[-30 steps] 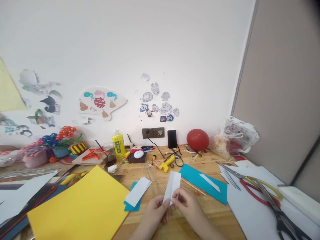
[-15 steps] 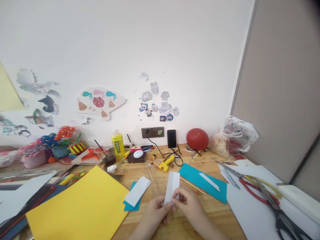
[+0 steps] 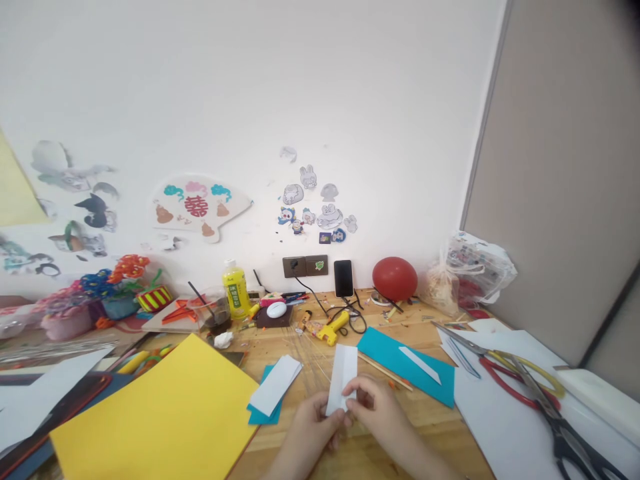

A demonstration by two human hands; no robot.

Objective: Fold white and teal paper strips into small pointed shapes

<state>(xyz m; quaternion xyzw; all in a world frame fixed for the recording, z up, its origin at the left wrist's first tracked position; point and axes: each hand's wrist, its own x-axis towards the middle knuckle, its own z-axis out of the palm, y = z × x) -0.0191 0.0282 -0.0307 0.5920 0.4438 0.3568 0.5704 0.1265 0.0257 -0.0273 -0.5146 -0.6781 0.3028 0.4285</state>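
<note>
A narrow strip of white paper (image 3: 342,373) with a lengthwise crease stands up between my two hands above the wooden desk. My left hand (image 3: 316,427) grips its lower left end, the thumb lying near the bottom edge. My right hand (image 3: 373,403) is closed at the lower right edge, thumb and forefinger pinching the paper. Left of the hands lie several white paper strips (image 3: 277,385) on top of blue paper pieces (image 3: 265,417). To the right, a blue sheet (image 3: 385,350) carries a thin white strip (image 3: 420,365).
A large yellow sheet (image 3: 160,413) covers the left front. Scissors (image 3: 537,400) rest on white paper (image 3: 475,420) at the right. Toward the wall stand a yellow glue gun (image 3: 334,329), a phone (image 3: 343,278), a drink bottle (image 3: 236,290) and a red balloon (image 3: 395,279).
The paper strip has shifted very slightly to the left and down in both hands. Their grip looks much the same.
</note>
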